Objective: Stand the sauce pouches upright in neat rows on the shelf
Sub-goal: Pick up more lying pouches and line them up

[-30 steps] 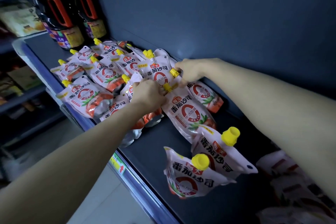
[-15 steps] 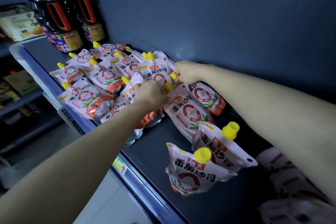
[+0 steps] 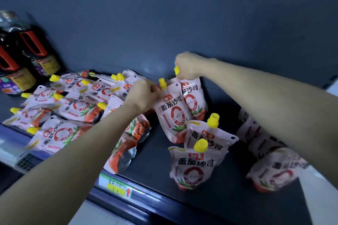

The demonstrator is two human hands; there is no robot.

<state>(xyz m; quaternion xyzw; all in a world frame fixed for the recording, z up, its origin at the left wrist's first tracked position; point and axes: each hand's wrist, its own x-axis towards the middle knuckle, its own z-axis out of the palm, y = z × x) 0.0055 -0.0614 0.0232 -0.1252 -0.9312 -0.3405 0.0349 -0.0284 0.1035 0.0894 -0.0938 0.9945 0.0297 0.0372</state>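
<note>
White and red sauce pouches with yellow caps lie in a loose pile [image 3: 73, 107] on the left of the dark shelf [image 3: 155, 159]. My left hand [image 3: 140, 97] grips the top corner of one pouch [image 3: 170, 115], held upright. My right hand [image 3: 186, 65] holds a second pouch [image 3: 193, 97] by its yellow spout, lifted just behind the first, near the back wall. Two more pouches stand upright in front: one [image 3: 208, 137] in the middle and one [image 3: 192, 166] nearest the shelf edge.
Dark soy sauce bottles [image 3: 20, 56] with red handles stand at the far left. More pouches [image 3: 274, 168] lie blurred under my right forearm. A green and yellow price tag [image 3: 117, 186] sits on the blue shelf rail. The grey back wall [image 3: 164, 14] closes the shelf.
Both hands have raised their pouches from lying flat to upright and shifted them right, behind the two standing pouches. The camera has swung right.
</note>
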